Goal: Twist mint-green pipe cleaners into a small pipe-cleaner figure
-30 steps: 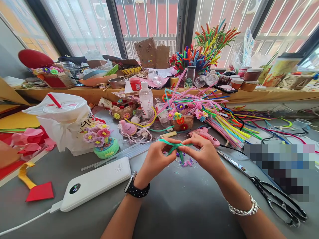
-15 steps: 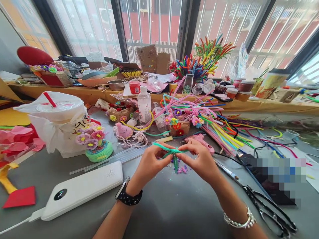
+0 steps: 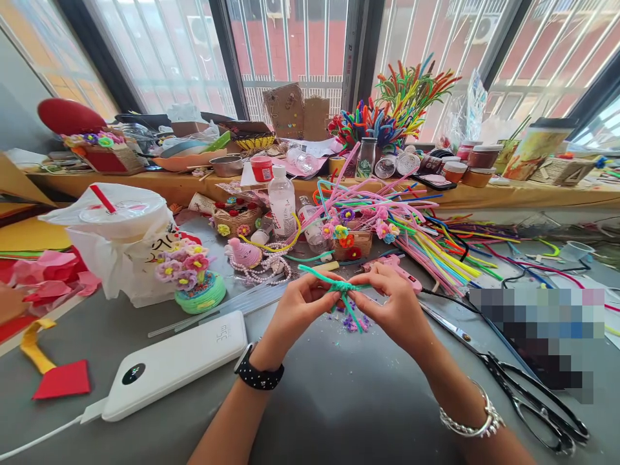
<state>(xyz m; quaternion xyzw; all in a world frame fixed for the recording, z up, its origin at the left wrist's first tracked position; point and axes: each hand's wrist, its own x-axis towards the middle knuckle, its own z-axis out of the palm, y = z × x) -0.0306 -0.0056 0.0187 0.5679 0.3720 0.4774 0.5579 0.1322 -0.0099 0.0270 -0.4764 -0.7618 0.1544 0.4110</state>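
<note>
A knot of green pipe cleaners (image 3: pixel 341 286) is held up between both hands over the grey table. My left hand (image 3: pixel 304 303) pinches its left side, with one green end sticking out past the fingers to the upper left. My right hand (image 3: pixel 387 298) grips the right side with thumb and fingers closed. Another green end hangs down between the thumbs. Below and behind lie small purple and pink scraps (image 3: pixel 352 321). A pink glue gun (image 3: pixel 394 270) rests just behind my right hand, partly hidden by it.
Black-handled scissors (image 3: pixel 508 378) and a phone (image 3: pixel 537 349) lie at the right. A white power bank (image 3: pixel 177 365) and a potted pipe-cleaner flower (image 3: pixel 198 294) are at the left, near a bagged drink cup (image 3: pixel 121 239). Loose pipe cleaners (image 3: pixel 436 252) spread behind.
The hands still hold the green pipe cleaners. The knot's hanging end now slants down to the right, and the view has shifted slightly.
</note>
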